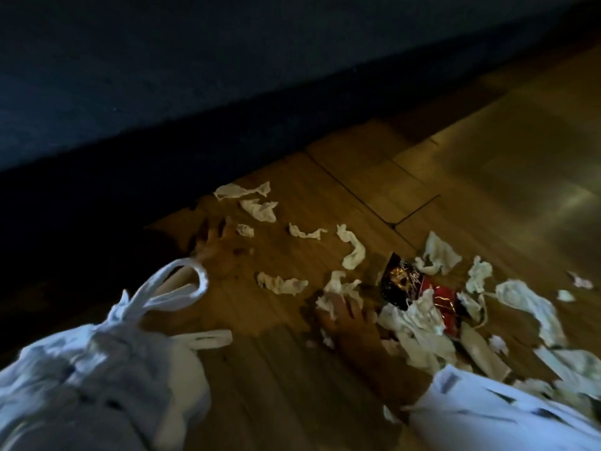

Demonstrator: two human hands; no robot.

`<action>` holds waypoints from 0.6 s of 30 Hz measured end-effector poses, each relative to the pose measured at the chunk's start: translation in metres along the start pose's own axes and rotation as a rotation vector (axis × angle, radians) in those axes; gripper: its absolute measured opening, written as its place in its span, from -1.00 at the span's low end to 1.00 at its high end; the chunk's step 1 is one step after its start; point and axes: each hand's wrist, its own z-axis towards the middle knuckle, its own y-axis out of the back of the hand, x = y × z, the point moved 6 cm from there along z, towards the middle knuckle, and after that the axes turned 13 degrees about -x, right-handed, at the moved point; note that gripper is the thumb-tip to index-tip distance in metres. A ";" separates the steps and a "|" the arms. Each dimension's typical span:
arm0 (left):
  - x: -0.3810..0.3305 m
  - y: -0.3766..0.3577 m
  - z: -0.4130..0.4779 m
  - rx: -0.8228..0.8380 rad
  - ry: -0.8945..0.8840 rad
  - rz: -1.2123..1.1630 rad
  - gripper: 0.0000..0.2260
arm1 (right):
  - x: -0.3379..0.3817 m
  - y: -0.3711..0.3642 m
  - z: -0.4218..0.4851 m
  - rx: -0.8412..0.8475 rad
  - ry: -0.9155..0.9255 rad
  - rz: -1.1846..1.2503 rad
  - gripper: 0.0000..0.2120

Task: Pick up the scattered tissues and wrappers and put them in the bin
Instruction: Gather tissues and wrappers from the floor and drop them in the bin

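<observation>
Wrapper (399, 286) lengthwise upper-left to lower-right

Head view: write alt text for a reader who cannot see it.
In dim light, a person's right hand grips a crumpled tissue on a wooden floor strewn with torn tissues and a black-and-red wrapper. The left hand is spread open beside a small scrap; a white bag sits lower left.

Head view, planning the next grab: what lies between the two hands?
One crumpled tissue lies on the wooden floor between left hand and right hand, seen in head view.
</observation>
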 end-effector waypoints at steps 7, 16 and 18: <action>-0.026 -0.026 -0.022 -0.056 -0.010 -0.091 -0.30 | -0.003 0.017 0.030 -0.235 -0.185 0.525 -0.75; -0.042 -0.069 -0.052 -0.081 -0.243 0.078 -0.16 | -0.065 0.050 0.122 -0.463 -0.697 0.601 -0.49; -0.043 -0.067 -0.057 -0.145 -0.235 0.004 -0.21 | -0.072 0.040 0.131 -0.411 -0.699 0.441 -0.48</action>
